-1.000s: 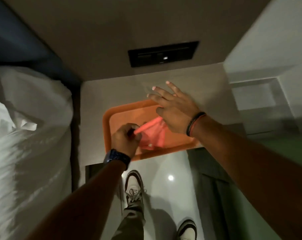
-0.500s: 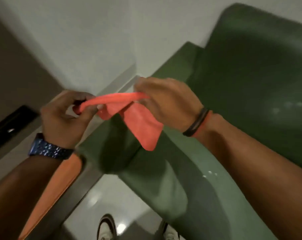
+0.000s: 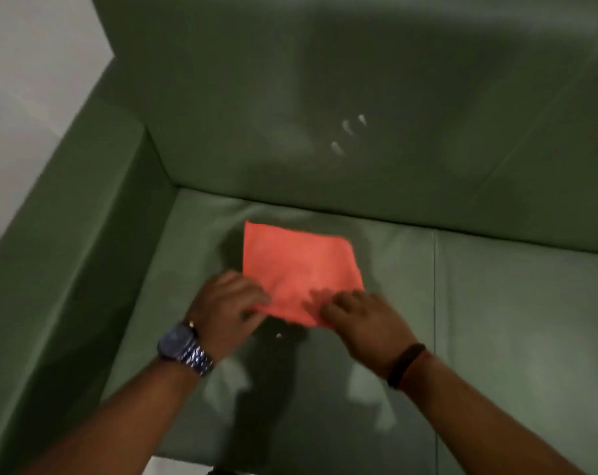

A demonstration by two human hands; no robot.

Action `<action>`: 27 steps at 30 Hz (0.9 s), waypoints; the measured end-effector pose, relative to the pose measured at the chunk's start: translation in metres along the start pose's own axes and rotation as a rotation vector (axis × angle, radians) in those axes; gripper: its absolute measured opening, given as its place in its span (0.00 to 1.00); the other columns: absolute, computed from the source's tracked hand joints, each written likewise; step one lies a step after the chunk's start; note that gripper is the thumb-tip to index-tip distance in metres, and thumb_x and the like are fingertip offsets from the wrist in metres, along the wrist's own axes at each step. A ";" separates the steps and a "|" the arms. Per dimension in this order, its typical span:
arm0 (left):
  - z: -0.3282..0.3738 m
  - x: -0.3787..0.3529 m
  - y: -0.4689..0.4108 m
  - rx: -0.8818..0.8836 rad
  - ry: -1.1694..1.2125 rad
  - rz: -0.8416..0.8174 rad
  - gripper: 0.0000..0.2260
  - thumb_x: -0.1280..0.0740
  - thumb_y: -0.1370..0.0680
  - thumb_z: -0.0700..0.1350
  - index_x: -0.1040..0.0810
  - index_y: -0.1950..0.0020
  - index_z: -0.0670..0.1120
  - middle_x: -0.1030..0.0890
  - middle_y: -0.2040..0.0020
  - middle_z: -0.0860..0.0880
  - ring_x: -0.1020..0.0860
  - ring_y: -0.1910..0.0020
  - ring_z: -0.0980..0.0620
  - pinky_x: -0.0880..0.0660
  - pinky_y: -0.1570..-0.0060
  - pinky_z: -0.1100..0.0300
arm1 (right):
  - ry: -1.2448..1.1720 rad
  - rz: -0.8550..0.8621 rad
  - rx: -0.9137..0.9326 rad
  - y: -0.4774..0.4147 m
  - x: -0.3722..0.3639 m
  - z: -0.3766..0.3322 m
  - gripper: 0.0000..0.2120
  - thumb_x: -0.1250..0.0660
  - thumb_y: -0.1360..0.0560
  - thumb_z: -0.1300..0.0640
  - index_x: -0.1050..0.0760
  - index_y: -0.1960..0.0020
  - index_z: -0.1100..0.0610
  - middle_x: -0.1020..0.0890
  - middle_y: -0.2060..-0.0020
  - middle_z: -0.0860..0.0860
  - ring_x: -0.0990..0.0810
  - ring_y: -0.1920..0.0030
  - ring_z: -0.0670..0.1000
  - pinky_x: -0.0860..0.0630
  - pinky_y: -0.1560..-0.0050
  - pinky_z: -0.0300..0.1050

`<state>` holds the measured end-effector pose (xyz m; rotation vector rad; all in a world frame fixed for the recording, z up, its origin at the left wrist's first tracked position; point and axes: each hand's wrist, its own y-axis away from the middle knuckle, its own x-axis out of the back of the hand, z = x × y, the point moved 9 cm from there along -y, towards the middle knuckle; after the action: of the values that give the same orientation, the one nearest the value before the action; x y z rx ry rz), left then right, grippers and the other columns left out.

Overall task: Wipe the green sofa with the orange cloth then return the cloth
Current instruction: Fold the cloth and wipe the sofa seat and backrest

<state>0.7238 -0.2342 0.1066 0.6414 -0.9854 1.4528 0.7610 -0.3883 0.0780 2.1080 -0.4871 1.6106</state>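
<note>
The orange cloth (image 3: 299, 269) lies spread flat on the left seat cushion of the green sofa (image 3: 496, 320), near the backrest. My left hand (image 3: 223, 308), with a blue watch on the wrist, pinches the cloth's near left corner. My right hand (image 3: 362, 323), with a dark wristband, holds the near right edge with fingers resting on the cloth. Both hands press the cloth against the cushion.
The sofa's left armrest (image 3: 78, 234) rises beside the cloth, with a pale wall (image 3: 26, 80) behind it. The backrest (image 3: 359, 97) carries a few small white marks (image 3: 347, 133). A seam (image 3: 435, 303) divides the seat cushions to the right of my hands.
The view swung from the orange tray to the sofa. The cloth went from the tray, was stretched between both hands in the air, and now lies flat on the seat.
</note>
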 end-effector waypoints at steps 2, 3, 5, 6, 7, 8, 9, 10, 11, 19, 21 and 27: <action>-0.038 -0.056 0.047 0.203 -0.070 -0.234 0.30 0.25 0.41 0.55 0.23 0.41 0.48 0.21 0.41 0.43 0.23 0.44 0.40 0.26 0.46 0.49 | -0.063 -0.287 -0.052 0.025 -0.069 -0.009 0.24 0.38 0.25 0.50 0.37 0.31 0.51 0.28 0.36 0.57 0.28 0.40 0.61 0.30 0.43 0.54; -0.063 -0.080 0.075 0.360 -0.119 -0.396 0.47 0.23 0.46 0.58 0.34 0.30 0.48 0.32 0.30 0.43 0.31 0.34 0.38 0.32 0.38 0.43 | -0.112 -0.333 -0.078 0.033 -0.089 -0.015 0.26 0.36 0.26 0.46 0.36 0.31 0.52 0.30 0.34 0.58 0.29 0.37 0.61 0.30 0.40 0.55; -0.100 -0.114 0.128 0.618 -0.223 -0.682 0.68 0.25 0.52 0.67 0.66 0.27 0.51 0.61 0.25 0.50 0.55 0.26 0.42 0.47 0.31 0.39 | -0.159 -0.274 -0.133 0.035 -0.107 -0.020 0.29 0.31 0.31 0.44 0.31 0.34 0.53 0.26 0.35 0.60 0.26 0.38 0.62 0.25 0.41 0.56; -0.110 -0.125 0.144 0.692 -0.248 -0.745 0.71 0.27 0.54 0.70 0.76 0.32 0.53 0.69 0.29 0.52 0.61 0.26 0.43 0.51 0.31 0.37 | -0.175 -0.227 -0.168 0.030 -0.114 -0.019 0.29 0.30 0.31 0.44 0.30 0.34 0.53 0.26 0.35 0.61 0.26 0.38 0.62 0.25 0.41 0.57; -0.115 -0.134 0.153 0.728 -0.263 -0.767 0.72 0.28 0.56 0.71 0.80 0.35 0.54 0.73 0.30 0.53 0.64 0.27 0.43 0.51 0.31 0.35 | -0.203 -0.178 -0.199 0.022 -0.121 -0.019 0.29 0.31 0.30 0.44 0.31 0.32 0.53 0.28 0.34 0.62 0.28 0.36 0.63 0.27 0.39 0.59; -0.118 -0.141 0.158 0.745 -0.267 -0.772 0.72 0.28 0.57 0.71 0.81 0.36 0.54 0.73 0.30 0.53 0.65 0.27 0.43 0.51 0.32 0.34 | -0.233 -0.131 -0.229 0.013 -0.128 -0.017 0.29 0.33 0.29 0.45 0.34 0.30 0.52 0.31 0.32 0.62 0.31 0.33 0.64 0.31 0.36 0.60; -0.120 -0.146 0.159 0.755 -0.265 -0.765 0.73 0.28 0.58 0.71 0.81 0.35 0.55 0.72 0.29 0.53 0.65 0.27 0.43 0.50 0.33 0.32 | -0.247 -0.085 -0.269 0.005 -0.133 -0.013 0.29 0.35 0.27 0.44 0.37 0.29 0.50 0.34 0.29 0.61 0.35 0.31 0.64 0.35 0.34 0.62; -0.123 -0.149 0.161 0.764 -0.256 -0.753 0.74 0.28 0.59 0.71 0.79 0.33 0.55 0.70 0.27 0.53 0.65 0.27 0.43 0.50 0.34 0.32 | -0.253 -0.060 -0.316 -0.004 -0.141 -0.009 0.30 0.37 0.26 0.43 0.39 0.27 0.49 0.37 0.27 0.60 0.39 0.29 0.63 0.39 0.32 0.62; -0.125 -0.151 0.162 0.766 -0.248 -0.746 0.74 0.28 0.60 0.71 0.77 0.32 0.55 0.67 0.25 0.53 0.64 0.27 0.43 0.49 0.35 0.31 | -0.240 -0.050 -0.368 -0.011 -0.150 -0.006 0.30 0.39 0.25 0.41 0.42 0.27 0.47 0.40 0.26 0.59 0.43 0.27 0.62 0.43 0.31 0.63; -0.129 -0.156 0.168 0.741 -0.224 -0.717 0.72 0.27 0.56 0.70 0.77 0.32 0.54 0.80 0.34 0.56 0.71 0.30 0.47 0.53 0.34 0.30 | -0.064 -0.086 -0.192 -0.014 -0.193 -0.041 0.33 0.48 0.26 0.33 0.50 0.25 0.43 0.48 0.24 0.53 0.49 0.25 0.60 0.47 0.29 0.64; -0.130 -0.156 0.168 0.742 -0.216 -0.711 0.72 0.27 0.55 0.69 0.78 0.32 0.55 0.79 0.32 0.55 0.74 0.32 0.48 0.55 0.34 0.30 | -0.032 -0.064 -0.177 -0.010 -0.188 -0.022 0.33 0.48 0.27 0.31 0.48 0.26 0.41 0.46 0.25 0.52 0.44 0.26 0.59 0.46 0.29 0.62; -0.129 -0.152 0.166 0.731 -0.218 -0.682 0.71 0.27 0.55 0.69 0.74 0.30 0.55 0.70 0.28 0.54 0.73 0.32 0.50 0.55 0.34 0.30 | -0.079 -0.005 -0.559 -0.012 -0.185 -0.013 0.35 0.47 0.29 0.31 0.48 0.26 0.42 0.41 0.25 0.57 0.47 0.26 0.61 0.52 0.29 0.62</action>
<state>0.6032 -0.1898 -0.1192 1.5232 -0.2877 1.1001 0.7090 -0.3691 -0.0997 1.7432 -0.8454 1.2063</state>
